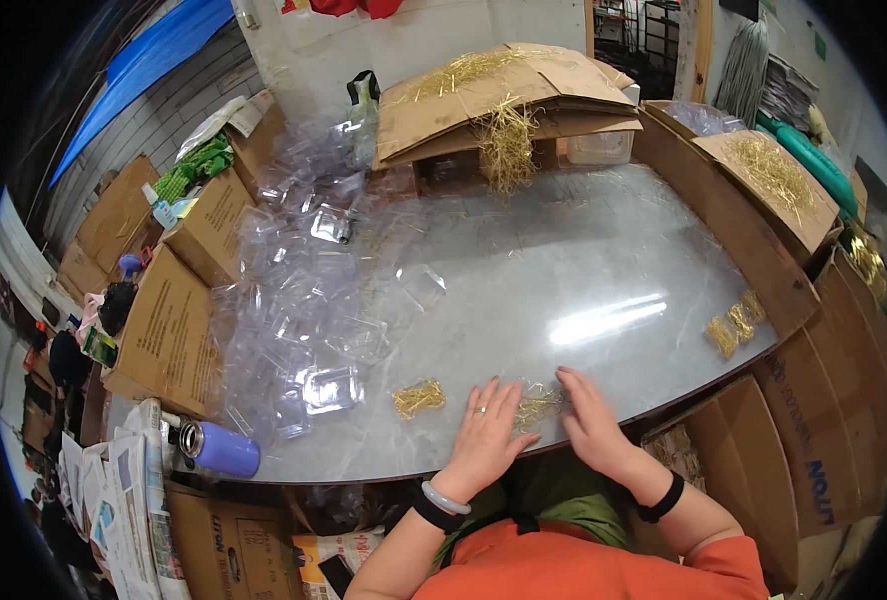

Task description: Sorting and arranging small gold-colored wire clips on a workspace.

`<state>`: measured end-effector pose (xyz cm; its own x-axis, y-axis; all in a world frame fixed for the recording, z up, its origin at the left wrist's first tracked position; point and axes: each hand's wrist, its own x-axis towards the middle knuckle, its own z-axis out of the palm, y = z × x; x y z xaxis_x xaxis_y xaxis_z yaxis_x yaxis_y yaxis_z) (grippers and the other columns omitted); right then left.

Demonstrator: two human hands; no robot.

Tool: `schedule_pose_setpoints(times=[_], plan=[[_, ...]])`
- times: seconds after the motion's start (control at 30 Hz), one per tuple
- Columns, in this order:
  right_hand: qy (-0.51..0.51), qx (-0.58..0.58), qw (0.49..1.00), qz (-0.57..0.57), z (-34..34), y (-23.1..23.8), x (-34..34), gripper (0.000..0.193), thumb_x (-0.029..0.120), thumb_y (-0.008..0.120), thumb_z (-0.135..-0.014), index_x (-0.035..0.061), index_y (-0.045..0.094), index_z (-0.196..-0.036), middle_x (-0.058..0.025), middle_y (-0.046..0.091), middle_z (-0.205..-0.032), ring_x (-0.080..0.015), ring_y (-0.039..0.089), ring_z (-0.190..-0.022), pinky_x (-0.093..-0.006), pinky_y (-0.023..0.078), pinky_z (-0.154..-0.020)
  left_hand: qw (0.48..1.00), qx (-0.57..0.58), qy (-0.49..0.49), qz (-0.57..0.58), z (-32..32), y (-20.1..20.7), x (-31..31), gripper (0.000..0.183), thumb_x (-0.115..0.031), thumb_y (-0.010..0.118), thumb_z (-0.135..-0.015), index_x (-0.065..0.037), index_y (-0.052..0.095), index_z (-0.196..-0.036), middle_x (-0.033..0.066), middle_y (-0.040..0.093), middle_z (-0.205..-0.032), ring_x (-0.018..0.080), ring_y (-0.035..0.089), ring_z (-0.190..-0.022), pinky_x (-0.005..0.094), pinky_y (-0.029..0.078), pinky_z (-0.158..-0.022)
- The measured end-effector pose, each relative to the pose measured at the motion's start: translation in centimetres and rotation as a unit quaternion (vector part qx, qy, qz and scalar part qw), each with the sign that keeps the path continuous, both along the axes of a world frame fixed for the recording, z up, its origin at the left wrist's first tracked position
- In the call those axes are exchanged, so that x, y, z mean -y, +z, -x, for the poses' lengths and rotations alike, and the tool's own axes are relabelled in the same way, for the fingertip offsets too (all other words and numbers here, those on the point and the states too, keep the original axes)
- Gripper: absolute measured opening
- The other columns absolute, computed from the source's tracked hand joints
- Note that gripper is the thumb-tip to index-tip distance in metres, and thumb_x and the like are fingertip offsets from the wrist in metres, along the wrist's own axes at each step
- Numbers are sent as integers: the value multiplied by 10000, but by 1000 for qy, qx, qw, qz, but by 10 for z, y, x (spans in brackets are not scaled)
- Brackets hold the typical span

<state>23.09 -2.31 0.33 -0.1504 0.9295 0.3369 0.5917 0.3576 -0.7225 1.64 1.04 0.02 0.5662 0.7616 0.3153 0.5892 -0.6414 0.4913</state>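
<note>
Close to the table's front edge, a small bundle of thin gold shredded strands (538, 405) lies between my hands, seemingly in or under something clear; I cannot make out which. My left hand (487, 428) rests beside its left side, fingers stretched out and pointing away from me. On the other side, my right hand (593, 425) lies with fingers extended, the fingertips by the bundle's right edge. Neither hand is wrapped round anything. A second clump of gold strands (419, 399) sits on the table, left of my left hand.
Many clear plastic boxes (303, 270) are heaped across the left of the grey table (503, 260). Several gold bundles (734, 324) lie near the right edge. A purple bottle (221, 448) lies at the front left. At the back, a cardboard cover (433, 120) carries loose gold strands.
</note>
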Motion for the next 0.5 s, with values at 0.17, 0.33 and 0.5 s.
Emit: schedule_pose_setpoints(times=[0.17,0.33,0.5], plan=[[78,-78,993,33,23,-4,-13,750,-61,517,-810,-52,284,-1523,-316,361,-1518,-451,337,-1451,-463,291,-1213,1000,-10,-12,-21,-8,-6,-4,685,-191,745,-886,-3,434,-1467,195,514,-1437,429,401,-1413,568,293,-1190],[153,3,987,45,-3,11,-25,821,22,614,-817,-11,258,-1557,-273,328,-1569,-419,271,-1504,-487,240,-1238,998,57,-7,14,-4,-12,-3,784,-146,746,-861,-16,352,-1526,226,454,-1477,443,399,-1407,520,332,-1184],[210,168,963,2,5,24,-32,776,202,768,-827,43,400,-1491,-205,465,-1485,-410,348,-1461,-508,258,-1225,981,176,-11,82,4,1,0,920,-126,742,-837,0,217,-1582,278,371,-1516,458,392,-1402,475,366,-1166]])
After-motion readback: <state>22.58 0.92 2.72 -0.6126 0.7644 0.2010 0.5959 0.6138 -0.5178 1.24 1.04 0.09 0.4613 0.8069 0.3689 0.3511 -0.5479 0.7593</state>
